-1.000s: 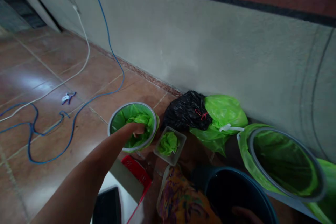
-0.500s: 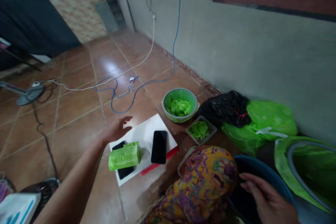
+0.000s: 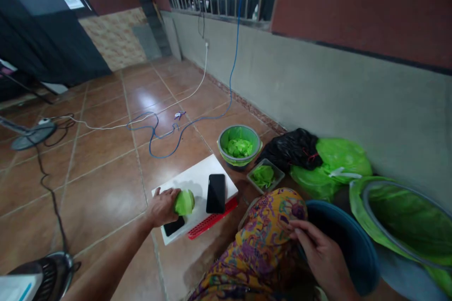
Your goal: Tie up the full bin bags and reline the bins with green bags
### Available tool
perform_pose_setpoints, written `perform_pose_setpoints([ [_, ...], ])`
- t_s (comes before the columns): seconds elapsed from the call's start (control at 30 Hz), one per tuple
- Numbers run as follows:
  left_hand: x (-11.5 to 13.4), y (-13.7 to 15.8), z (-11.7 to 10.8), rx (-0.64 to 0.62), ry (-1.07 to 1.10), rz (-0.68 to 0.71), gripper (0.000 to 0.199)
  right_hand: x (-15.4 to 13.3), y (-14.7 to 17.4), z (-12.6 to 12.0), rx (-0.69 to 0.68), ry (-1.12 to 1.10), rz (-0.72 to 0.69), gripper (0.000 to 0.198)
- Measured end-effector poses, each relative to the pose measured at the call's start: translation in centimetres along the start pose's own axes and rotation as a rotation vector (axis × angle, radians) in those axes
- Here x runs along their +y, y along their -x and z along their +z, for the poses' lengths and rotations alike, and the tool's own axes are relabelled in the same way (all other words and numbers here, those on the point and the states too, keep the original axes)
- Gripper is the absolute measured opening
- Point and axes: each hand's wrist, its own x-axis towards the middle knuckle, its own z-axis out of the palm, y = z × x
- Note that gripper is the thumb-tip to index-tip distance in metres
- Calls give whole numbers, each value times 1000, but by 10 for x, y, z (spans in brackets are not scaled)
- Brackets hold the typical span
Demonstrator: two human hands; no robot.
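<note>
My left hand (image 3: 163, 208) is wrapped over a light green roll (image 3: 184, 202) of thin, plastic-looking sheet, which lies on a white board (image 3: 197, 176). Part of the roll is hidden under the fingers. A dark phone-like slab (image 3: 174, 226) sticks out below the hand, and a black phone (image 3: 215, 193) lies further right on the same board. My right hand (image 3: 323, 254) hovers beside the patterned knee (image 3: 282, 211), over the rim of a blue bucket (image 3: 365, 240). Its thumb and fingers are pinched together; whatever may be between them is too small to see.
A red perforated edge (image 3: 212, 221) shows under the board. Beyond it stand a round tub (image 3: 223, 148) and a small clear box (image 3: 278, 181), both holding crumpled green pieces. Black (image 3: 289, 148) and green bags (image 3: 348, 157) sit by the wall. A blue cable (image 3: 197, 120) crosses the floor.
My left hand has come down from above the board's left edge onto the green roll and closed around it. My right hand has shifted left in view toward the knee; the view has tilted up slightly.
</note>
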Motion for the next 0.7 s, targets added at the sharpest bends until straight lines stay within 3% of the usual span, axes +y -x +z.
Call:
perform_pose_setpoints([
  [0.07,5,7,-23,7,283,-13,70,-6,7,-1,-11,-42,15,36],
  [0.17,31,16,-45,-78,910,130,65,-32,18,1,-87,-114,-73,43],
  [0.27,83,17,-38,-283,1425,302,63,-66,28,6,-201,-176,-267,68],
  [0.33,126,15,-21,-449,1621,377,65,-80,32,8,-242,-225,-326,85],
  [0.43,183,15,3,-618,1687,449,68,-80,34,8,-252,-361,-278,93],
  [0.5,212,19,15,-659,1663,471,71,-67,37,5,-183,-410,-197,85],
  [0.63,246,32,30,-563,1475,478,77,-28,51,-12,81,-323,-30,53],
  [0.7,256,38,38,-513,1317,524,83,-7,64,-21,144,-324,4,41],
])
